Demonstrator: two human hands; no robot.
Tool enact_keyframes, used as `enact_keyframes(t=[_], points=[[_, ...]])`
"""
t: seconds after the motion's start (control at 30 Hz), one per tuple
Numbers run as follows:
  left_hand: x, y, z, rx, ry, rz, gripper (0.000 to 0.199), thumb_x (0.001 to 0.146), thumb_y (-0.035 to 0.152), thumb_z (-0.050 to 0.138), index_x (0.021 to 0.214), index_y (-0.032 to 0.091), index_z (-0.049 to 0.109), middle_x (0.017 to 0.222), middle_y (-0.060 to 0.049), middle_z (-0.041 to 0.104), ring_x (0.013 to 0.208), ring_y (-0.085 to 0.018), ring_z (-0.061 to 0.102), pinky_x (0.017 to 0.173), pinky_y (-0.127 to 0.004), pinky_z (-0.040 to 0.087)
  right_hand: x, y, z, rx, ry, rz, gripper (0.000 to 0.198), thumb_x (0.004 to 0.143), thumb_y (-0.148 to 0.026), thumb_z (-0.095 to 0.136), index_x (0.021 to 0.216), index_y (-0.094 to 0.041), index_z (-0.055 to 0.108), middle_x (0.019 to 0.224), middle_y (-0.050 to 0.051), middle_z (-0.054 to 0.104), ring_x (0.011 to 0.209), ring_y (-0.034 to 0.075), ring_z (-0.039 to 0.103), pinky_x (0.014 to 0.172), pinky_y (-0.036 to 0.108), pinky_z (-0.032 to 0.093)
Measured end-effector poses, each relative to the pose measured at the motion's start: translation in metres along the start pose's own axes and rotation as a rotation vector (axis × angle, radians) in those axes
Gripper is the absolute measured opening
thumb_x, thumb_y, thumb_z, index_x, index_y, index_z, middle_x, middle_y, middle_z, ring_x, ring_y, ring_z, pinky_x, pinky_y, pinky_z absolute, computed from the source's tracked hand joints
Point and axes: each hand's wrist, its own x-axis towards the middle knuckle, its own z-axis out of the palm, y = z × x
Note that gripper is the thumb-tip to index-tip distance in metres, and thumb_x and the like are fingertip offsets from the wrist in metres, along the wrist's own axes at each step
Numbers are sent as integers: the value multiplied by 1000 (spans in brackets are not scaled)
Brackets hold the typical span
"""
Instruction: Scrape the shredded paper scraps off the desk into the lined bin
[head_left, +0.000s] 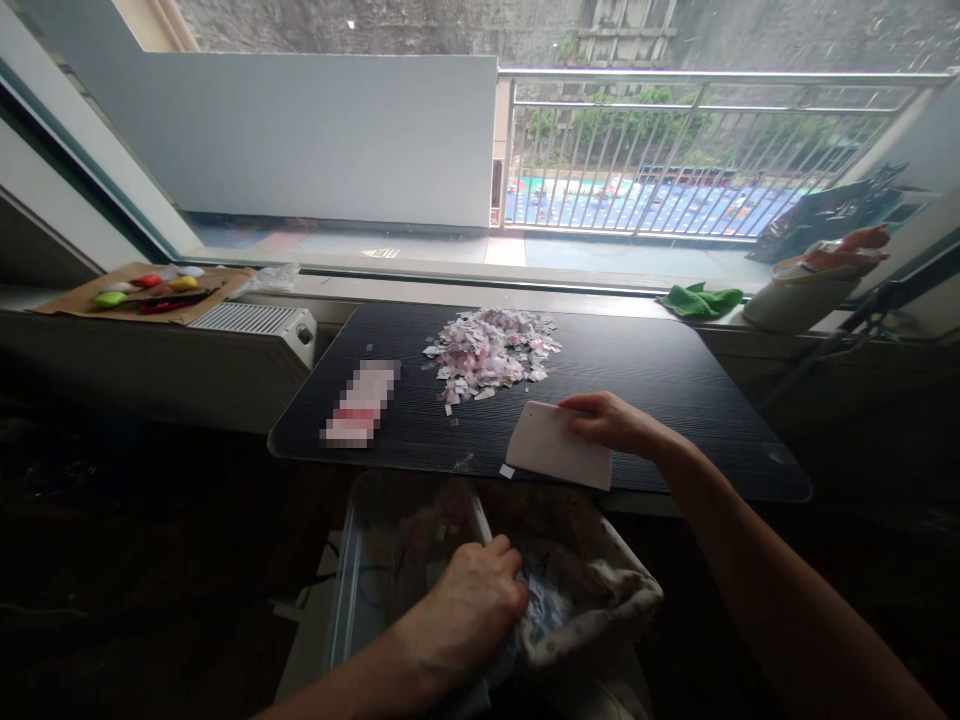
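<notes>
My right hand point(616, 424) grips the edge of a whitish, stiff-looking sheet point(559, 445), its lower edge at the table's near edge. A tiny white scrap point(507, 471) lies by the sheet's left corner. Below the table, my left hand point(480, 590) is closed on the rim of a clear plastic box point(341, 590); the fingertips are hidden. A few pale scraps show dimly inside the box. On the dark table point(637, 370) rests a heap of small white and pink paper scraps point(491, 350). A pixelated pink and white slip point(360, 405) lies to its left.
A cloth-lined bin point(622, 590) stands right of the box. On the sill are a brown board point(127, 290) with colourful items, a green cloth point(701, 301) and a pale tub point(795, 300). A radiator point(247, 330) sits left of the table; a window is behind.
</notes>
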Motion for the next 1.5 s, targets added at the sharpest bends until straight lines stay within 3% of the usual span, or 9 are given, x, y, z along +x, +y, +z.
enact_keyframes(t=[0.1, 0.3, 0.43, 0.63, 0.8, 0.9, 1.2, 1.37, 1.5], points=[[5, 5, -5, 53, -18, 33, 15, 89, 17, 57, 76, 13, 63, 83, -7, 60, 80, -20, 53, 56, -31, 33, -8, 3, 3, -15, -29, -36, 37, 69, -19, 55, 99, -15, 75, 84, 2, 74, 67, 17, 63, 57, 23, 49], [24, 18, 9, 52, 13, 191, 11, 83, 14, 63, 72, 14, 64, 81, -8, 61, 83, -22, 53, 52, -32, 32, -16, -1, 7, -31, 127, -79, 39, 74, -25, 56, 108, -15, 72, 81, 4, 75, 62, 16, 63, 54, 23, 48], [34, 22, 23, 64, 71, 248, 11, 81, 17, 66, 70, 14, 64, 81, -9, 61, 85, -24, 53, 55, -31, 35, 11, -14, 20, 0, 235, -118, 38, 74, -24, 54, 106, -14, 72, 84, 5, 74, 69, 17, 65, 59, 24, 50], [40, 26, 20, 49, -41, 222, 16, 80, 19, 67, 65, 14, 65, 76, -11, 63, 82, -25, 55, 52, -29, 34, 56, -24, 34, -23, 328, -50, 43, 75, -23, 49, 113, -12, 68, 93, 9, 73, 79, 20, 66, 63, 25, 50], [38, 26, 20, 50, -23, 208, 14, 80, 19, 68, 67, 14, 67, 82, -11, 65, 87, -25, 56, 58, -30, 37, 51, -29, 29, -53, 221, -16, 43, 72, -21, 51, 109, -13, 70, 92, 9, 73, 75, 21, 66, 60, 25, 49], [36, 27, 19, 43, 26, 208, 15, 82, 20, 67, 68, 14, 67, 84, -11, 65, 88, -25, 56, 59, -31, 38, 45, -31, 26, -24, 230, 13, 43, 72, -21, 50, 109, -12, 70, 88, 8, 73, 72, 20, 65, 58, 24, 49], [39, 28, 20, 55, -44, 211, 14, 83, 22, 66, 71, 15, 68, 83, -11, 65, 87, -25, 55, 58, -31, 36, 43, -32, 29, -14, 178, 26, 40, 69, -20, 50, 103, -12, 72, 83, 7, 72, 68, 19, 64, 53, 23, 46], [33, 28, 26, 93, 86, 213, 14, 83, 24, 66, 72, 16, 68, 94, -10, 66, 92, -24, 54, 61, -32, 37, 39, -33, 27, -47, 123, 11, 37, 67, -16, 49, 94, -12, 74, 76, 6, 70, 63, 17, 60, 51, 22, 44], [33, 28, 32, 100, 147, 222, 14, 80, 24, 70, 70, 15, 67, 86, -8, 64, 86, -23, 55, 60, -32, 37, 36, -35, 28, -43, 137, 1, 37, 68, -16, 49, 94, -12, 74, 76, 4, 70, 64, 16, 59, 52, 21, 43]])
